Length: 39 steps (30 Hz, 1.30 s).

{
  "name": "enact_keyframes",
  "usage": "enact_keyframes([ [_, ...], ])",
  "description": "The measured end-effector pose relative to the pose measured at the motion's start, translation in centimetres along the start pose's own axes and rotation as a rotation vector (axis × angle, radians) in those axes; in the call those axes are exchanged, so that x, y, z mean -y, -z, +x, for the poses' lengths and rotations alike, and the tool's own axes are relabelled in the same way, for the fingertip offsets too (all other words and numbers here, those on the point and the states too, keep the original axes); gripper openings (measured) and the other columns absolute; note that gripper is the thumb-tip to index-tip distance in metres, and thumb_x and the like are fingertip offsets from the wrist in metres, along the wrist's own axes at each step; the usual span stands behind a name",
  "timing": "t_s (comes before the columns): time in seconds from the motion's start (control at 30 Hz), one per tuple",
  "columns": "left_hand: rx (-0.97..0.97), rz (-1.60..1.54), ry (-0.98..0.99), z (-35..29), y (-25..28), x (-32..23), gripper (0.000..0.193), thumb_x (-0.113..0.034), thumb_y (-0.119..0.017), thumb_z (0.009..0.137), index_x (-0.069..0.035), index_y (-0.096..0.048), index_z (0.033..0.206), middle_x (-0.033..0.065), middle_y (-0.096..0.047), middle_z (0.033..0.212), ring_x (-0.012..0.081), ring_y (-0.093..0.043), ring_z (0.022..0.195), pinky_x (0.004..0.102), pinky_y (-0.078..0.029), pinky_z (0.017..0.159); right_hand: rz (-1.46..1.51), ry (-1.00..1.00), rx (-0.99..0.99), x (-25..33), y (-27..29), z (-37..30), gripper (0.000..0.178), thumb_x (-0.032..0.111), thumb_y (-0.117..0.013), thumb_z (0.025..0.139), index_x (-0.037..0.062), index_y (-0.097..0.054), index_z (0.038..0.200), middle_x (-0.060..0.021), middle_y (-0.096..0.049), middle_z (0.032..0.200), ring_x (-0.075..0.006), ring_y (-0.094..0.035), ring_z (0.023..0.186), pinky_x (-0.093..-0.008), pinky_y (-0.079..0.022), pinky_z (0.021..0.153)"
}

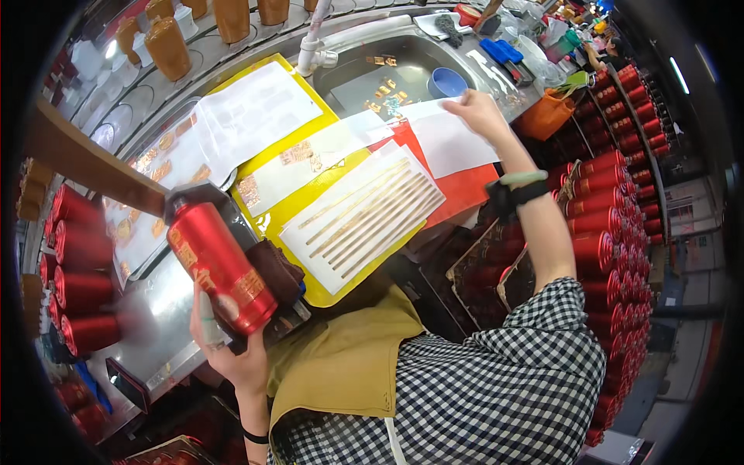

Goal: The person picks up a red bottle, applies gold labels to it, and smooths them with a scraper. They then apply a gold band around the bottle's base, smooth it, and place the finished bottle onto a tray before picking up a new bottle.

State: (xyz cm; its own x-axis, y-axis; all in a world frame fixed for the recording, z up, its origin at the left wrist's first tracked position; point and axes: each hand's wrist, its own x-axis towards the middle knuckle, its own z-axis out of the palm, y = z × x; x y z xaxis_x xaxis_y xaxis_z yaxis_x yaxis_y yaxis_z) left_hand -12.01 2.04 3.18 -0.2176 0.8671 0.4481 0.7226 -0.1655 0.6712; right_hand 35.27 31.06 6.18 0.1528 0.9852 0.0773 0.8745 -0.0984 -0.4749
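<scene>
My left hand is closed round the lower end of a glossy red bottle with gold decoration, which lies tilted in a dark holder. A pale cover wraps one finger of that hand. At the right, my right hand pinches the upper edge of a white sheet lying partly over a red sheet. Between my hands, a white sheet with long gold strips rests on a yellow board. Beyond it lies a narrower sheet with gold decals.
Behind the board is a sink with water, loose gold pieces and a blue bowl. A dark cloth sits beside the bottle. Red bottles are stacked at the right, more red containers at the left. Brown bottles stand at the back.
</scene>
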Motion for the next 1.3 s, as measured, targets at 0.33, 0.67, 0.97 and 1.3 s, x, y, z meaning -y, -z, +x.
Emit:
enact_keyframes([
  [0.33,-0.005,0.069,-0.038,-0.4,-0.1,0.5,0.085,-0.001,-0.085,0.076,0.001,-0.047,0.152,0.0197,-0.050,0.154,0.0364,-0.050,0.139,0.0454,-0.037,0.117,0.829,-1.056,-0.023,-18.2,2.4,-4.1,0.035,0.041,-0.085,0.086,0.0115,-0.066,0.089,0.0005,-0.059,0.070,-0.0090,-0.048,0.056,-0.0228,-0.034,0.046],
  [0.67,0.001,0.068,-0.030,-0.2,-0.2,0.4,0.083,-0.004,-0.084,0.078,0.001,-0.047,0.152,0.0196,-0.049,0.155,0.0363,-0.049,0.140,0.0458,-0.036,0.118,0.935,-1.026,-0.067,-17.6,1.0,-5.2,0.022,0.018,-0.084,0.088,0.0128,-0.062,0.092,0.0033,-0.056,0.066,-0.0095,-0.049,0.053,-0.0237,-0.039,0.045],
  [0.97,-0.010,0.018,-0.036,0.0,-0.2,0.2,0.081,0.000,-0.082,0.077,0.001,-0.048,0.151,0.0185,-0.051,0.154,0.0351,-0.050,0.138,0.0438,-0.037,0.117,0.732,-1.030,-0.033,-22.3,0.7,-5.2,0.009,0.004,-0.074,0.090,0.0076,-0.065,0.092,0.0006,-0.060,0.068,-0.0094,-0.055,0.052,-0.0232,-0.043,0.043],
  [1.3,0.077,-0.013,-0.039,1.6,2.1,-1.7,0.097,-0.025,-0.093,0.072,0.000,-0.047,0.153,0.0163,-0.052,0.154,0.0301,-0.052,0.137,0.0422,-0.039,0.116,0.105,-0.208,-0.025,-4.9,5.7,-5.7,0.032,0.029,-0.077,0.091,-0.0001,-0.077,0.104,-0.0076,-0.075,0.092,-0.0105,-0.068,0.079,-0.0268,-0.052,0.069],
])
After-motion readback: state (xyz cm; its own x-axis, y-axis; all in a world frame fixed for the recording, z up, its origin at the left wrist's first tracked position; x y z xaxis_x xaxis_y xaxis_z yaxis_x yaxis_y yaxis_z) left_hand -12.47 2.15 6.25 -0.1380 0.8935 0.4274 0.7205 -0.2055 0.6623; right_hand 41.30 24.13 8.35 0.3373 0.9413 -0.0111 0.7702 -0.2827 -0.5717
